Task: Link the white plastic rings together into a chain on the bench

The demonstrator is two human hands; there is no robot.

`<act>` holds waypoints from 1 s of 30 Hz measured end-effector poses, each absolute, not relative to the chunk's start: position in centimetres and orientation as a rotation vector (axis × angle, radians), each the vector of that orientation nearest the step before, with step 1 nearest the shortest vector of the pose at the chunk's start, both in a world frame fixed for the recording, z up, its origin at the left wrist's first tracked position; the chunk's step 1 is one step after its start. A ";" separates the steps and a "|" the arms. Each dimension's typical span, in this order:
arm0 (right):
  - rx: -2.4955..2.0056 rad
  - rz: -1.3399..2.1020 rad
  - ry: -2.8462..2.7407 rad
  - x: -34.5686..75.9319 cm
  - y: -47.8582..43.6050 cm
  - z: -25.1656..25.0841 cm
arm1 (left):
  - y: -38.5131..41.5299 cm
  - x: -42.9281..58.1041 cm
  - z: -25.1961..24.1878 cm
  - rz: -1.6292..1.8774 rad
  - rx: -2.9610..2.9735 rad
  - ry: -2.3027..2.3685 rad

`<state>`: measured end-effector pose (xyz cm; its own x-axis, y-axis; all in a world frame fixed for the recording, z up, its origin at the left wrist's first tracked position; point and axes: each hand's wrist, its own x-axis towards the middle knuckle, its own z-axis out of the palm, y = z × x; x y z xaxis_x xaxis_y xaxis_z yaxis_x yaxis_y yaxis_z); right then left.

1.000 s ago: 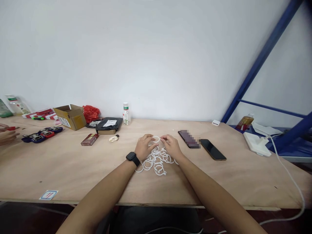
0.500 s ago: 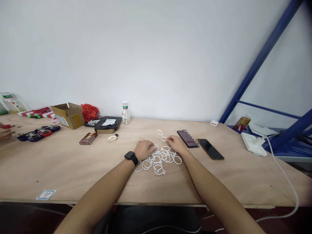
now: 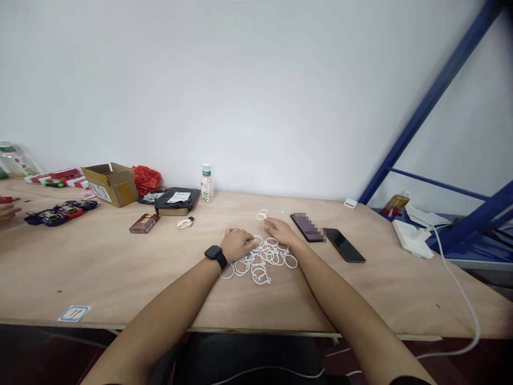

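Several white plastic rings (image 3: 276, 256), each with a small tab, lie in a loose overlapping pile on the wooden table. My left hand (image 3: 237, 245) rests on the pile's left side, thumb apart from the curved fingers, with no ring visibly gripped. Beyond the pile, my right hand (image 3: 279, 231) reaches leftward, its fingertips at the edge of a white ring (image 3: 259, 217). That ring lies close against another white ring (image 3: 263, 212) on the table. The right fingertips partly hide their contact with it.
Two phones (image 3: 308, 227) (image 3: 344, 246) lie to the right. Leftward are a dark red box (image 3: 144, 223), a coiled cream cable (image 3: 185, 223), a black package (image 3: 178, 199), a bottle (image 3: 206, 184) and an open carton (image 3: 116, 187). Another person's hand (image 3: 8, 213) shows at the far left.
My right hand has moved left and slightly away from me, bringing its ring beside the other separate ring. My left hand has stayed on the pile. The view has shifted slightly.
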<state>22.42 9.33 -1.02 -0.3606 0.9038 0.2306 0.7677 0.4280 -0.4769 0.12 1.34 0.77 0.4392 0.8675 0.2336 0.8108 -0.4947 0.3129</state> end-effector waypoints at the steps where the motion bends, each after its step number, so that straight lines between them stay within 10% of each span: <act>1: -1.349 0.450 -2.217 22.4 9.0 -0.9 | 1.3 0.1 0.7 0.541 2.546 1.485; 30: -0.937 0.550 -2.023 19.4 3.3 1.0 | 1.8 0.0 0.7 0.985 2.474 1.417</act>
